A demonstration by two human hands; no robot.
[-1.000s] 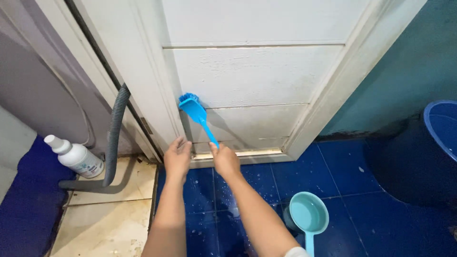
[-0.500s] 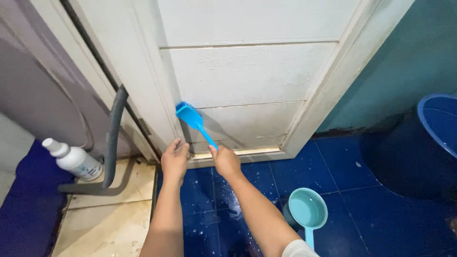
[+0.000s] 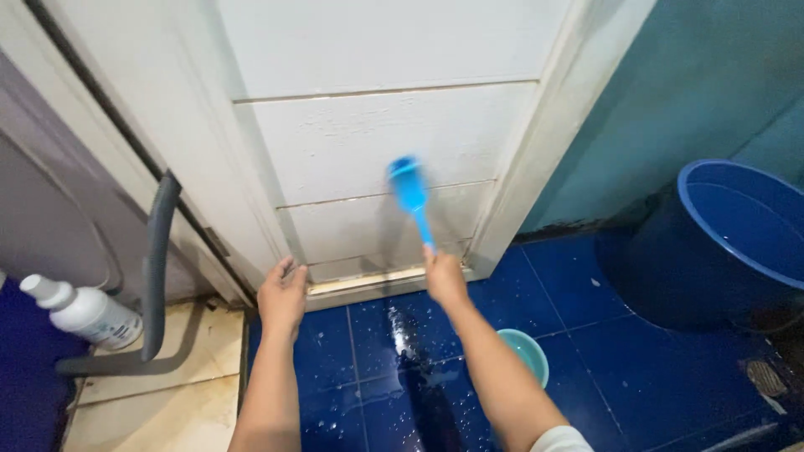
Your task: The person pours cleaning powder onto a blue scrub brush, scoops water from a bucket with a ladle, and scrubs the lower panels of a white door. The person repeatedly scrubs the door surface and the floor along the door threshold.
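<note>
At the centre of the frame the right hand [image 3: 444, 276] is closed around the lower end of a blue brush [image 3: 410, 194], whose handle rises slightly to the left and whose blurred head lies against the lower panels of the white door [image 3: 377, 134]. The left hand [image 3: 283, 295], left of centre, has its fingers spread and its palm pressed flat to the bottom corner of the door, just above the threshold. Below both forearms the blue tiled floor [image 3: 653, 368] is wet and speckled with droplets. A light teal dipper [image 3: 528, 351] sits on the tiles, partly hidden behind the right forearm. A large blue bucket [image 3: 737, 243] stands at the right edge, against the teal wall. At the lower left a white bottle [image 3: 79, 311] lies tilted beside a grey hose [image 3: 155, 259] that runs down the door frame.
</note>
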